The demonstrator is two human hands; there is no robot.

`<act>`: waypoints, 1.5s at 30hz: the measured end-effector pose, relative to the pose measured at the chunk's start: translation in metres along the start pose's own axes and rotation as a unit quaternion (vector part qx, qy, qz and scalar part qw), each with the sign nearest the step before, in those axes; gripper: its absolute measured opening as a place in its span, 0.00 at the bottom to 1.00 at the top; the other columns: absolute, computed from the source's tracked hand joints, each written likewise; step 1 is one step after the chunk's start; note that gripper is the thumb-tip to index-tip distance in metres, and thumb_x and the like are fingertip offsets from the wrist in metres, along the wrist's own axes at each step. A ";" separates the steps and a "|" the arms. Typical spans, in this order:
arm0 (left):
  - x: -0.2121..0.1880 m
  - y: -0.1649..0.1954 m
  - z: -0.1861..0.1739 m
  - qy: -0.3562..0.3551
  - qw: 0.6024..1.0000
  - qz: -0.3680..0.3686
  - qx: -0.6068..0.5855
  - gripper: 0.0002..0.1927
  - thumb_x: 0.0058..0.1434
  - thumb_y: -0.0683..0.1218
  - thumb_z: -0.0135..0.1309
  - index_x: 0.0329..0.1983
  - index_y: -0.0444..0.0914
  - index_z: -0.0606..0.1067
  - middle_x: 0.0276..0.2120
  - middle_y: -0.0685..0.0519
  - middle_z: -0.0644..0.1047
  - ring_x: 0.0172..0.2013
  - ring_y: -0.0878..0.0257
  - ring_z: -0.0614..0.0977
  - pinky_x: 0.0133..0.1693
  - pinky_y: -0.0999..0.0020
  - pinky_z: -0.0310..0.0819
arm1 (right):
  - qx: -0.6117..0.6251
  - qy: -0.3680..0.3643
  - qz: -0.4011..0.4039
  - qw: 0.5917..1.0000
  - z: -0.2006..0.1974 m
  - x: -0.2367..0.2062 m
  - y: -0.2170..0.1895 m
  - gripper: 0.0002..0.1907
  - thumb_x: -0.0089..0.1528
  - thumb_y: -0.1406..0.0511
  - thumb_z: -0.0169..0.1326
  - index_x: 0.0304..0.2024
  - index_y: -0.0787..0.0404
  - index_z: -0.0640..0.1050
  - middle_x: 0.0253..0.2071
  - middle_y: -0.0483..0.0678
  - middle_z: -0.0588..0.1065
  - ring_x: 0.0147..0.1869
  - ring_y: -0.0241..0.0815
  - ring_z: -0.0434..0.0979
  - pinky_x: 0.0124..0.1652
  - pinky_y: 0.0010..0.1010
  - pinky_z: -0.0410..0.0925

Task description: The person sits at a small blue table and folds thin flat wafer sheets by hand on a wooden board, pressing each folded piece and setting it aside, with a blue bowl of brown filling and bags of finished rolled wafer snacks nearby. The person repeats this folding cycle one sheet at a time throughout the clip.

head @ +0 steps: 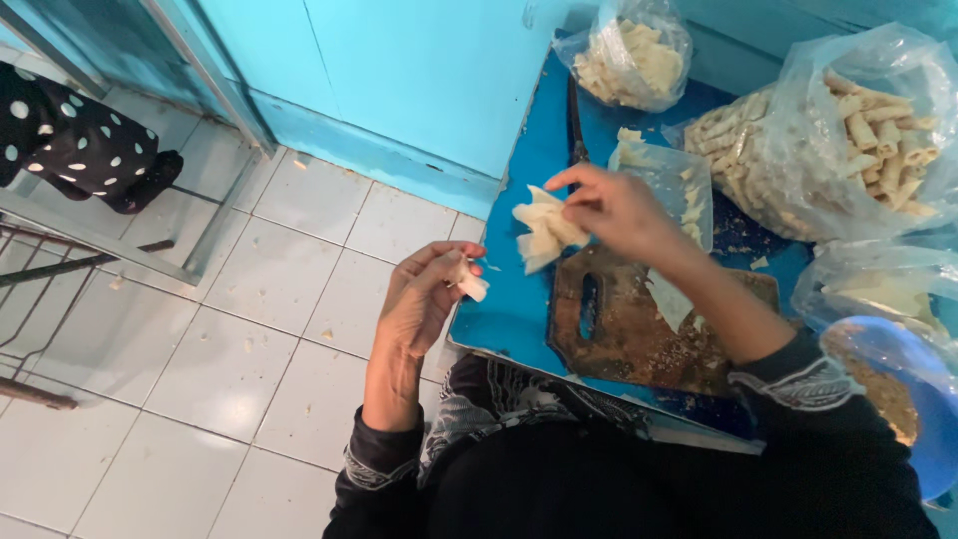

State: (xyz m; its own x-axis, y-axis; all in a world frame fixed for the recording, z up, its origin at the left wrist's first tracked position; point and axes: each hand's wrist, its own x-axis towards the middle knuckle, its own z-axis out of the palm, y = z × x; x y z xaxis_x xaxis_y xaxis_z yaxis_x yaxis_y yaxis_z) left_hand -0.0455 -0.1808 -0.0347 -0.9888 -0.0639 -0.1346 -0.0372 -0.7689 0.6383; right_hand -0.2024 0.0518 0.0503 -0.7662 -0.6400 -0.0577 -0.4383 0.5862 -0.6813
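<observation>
Two hands are in view: one left hand [424, 299] and one right hand [614, 205]. One blue desk [504, 309] carries the items. One worn wooden cutting board [624, 329] lies at its near edge. Two clusters of pale dough sheets are held: one small folded piece [469, 282] and one larger bunch [544, 232]. One loose sheet [669, 299] rests on the board. Four clear plastic bags appear: one of flat pieces [629, 55] at the far edge, one of rolled tubes [838, 140], one small, nearly flat bag [669, 175], and one partly visible [878, 289] at the right edge. One blue bowl of crumbs [893, 389] sits at the near right corner.
</observation>
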 end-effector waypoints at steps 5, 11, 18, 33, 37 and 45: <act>0.006 -0.002 0.010 -0.017 1.000 -0.007 0.016 0.14 0.67 0.40 0.53 0.50 0.24 0.76 0.46 0.40 0.81 0.40 0.60 0.83 0.44 0.65 0.80 | -0.017 0.037 0.001 0.999 -0.020 -0.001 0.001 0.18 0.63 0.69 0.56 0.56 0.60 0.77 0.38 0.48 0.83 0.40 0.33 0.81 0.38 0.29 0.71; 0.013 0.001 0.011 -0.022 0.999 -0.004 0.043 0.14 0.66 0.41 0.54 0.51 0.25 0.76 0.47 0.42 0.81 0.40 0.60 0.83 0.44 0.66 0.79 | 0.107 -0.006 0.028 0.994 -0.033 0.004 0.004 0.19 0.65 0.70 0.52 0.60 0.61 0.75 0.38 0.48 0.82 0.36 0.33 0.77 0.36 0.30 0.71; 0.011 -0.001 0.005 -0.011 0.998 0.010 0.054 0.14 0.67 0.41 0.54 0.50 0.25 0.77 0.46 0.42 0.81 0.40 0.60 0.83 0.42 0.65 0.80 | -0.058 0.130 -0.056 0.988 -0.024 0.027 0.013 0.15 0.69 0.69 0.54 0.59 0.55 0.77 0.44 0.48 0.82 0.41 0.35 0.81 0.40 0.30 0.71; -0.004 0.000 -0.002 0.000 0.999 -0.007 0.040 0.12 0.67 0.40 0.52 0.48 0.25 0.77 0.46 0.42 0.81 0.40 0.61 0.83 0.43 0.67 0.79 | -0.143 0.040 -0.109 0.983 0.004 0.007 0.003 0.10 0.63 0.63 0.60 0.46 0.59 0.81 0.39 0.48 0.82 0.41 0.43 0.84 0.39 0.35 0.73; -0.005 0.002 -0.003 0.005 0.999 0.002 0.054 0.12 0.66 0.40 0.53 0.48 0.26 0.77 0.46 0.42 0.81 0.40 0.61 0.83 0.43 0.67 0.79 | 0.028 -0.059 0.007 0.998 -0.020 0.008 0.022 0.11 0.63 0.63 0.59 0.47 0.59 0.81 0.38 0.46 0.84 0.39 0.39 0.84 0.39 0.32 0.75; 0.005 0.000 0.005 -0.019 0.997 -0.002 0.081 0.12 0.67 0.42 0.55 0.48 0.26 0.78 0.45 0.45 0.82 0.40 0.62 0.82 0.42 0.68 0.79 | -0.114 0.011 -0.038 0.993 -0.011 0.002 0.020 0.09 0.64 0.67 0.58 0.47 0.59 0.82 0.40 0.49 0.82 0.39 0.41 0.83 0.38 0.32 0.73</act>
State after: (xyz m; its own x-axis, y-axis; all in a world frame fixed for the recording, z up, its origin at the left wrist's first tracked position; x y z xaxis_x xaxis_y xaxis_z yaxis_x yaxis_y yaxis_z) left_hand -0.0508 -0.1783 -0.0312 -0.9933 -0.0344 -0.1101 -0.0606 -0.6567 0.7517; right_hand -0.2176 0.0675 0.0445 -0.7364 -0.6765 0.0048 -0.5877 0.6362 -0.4999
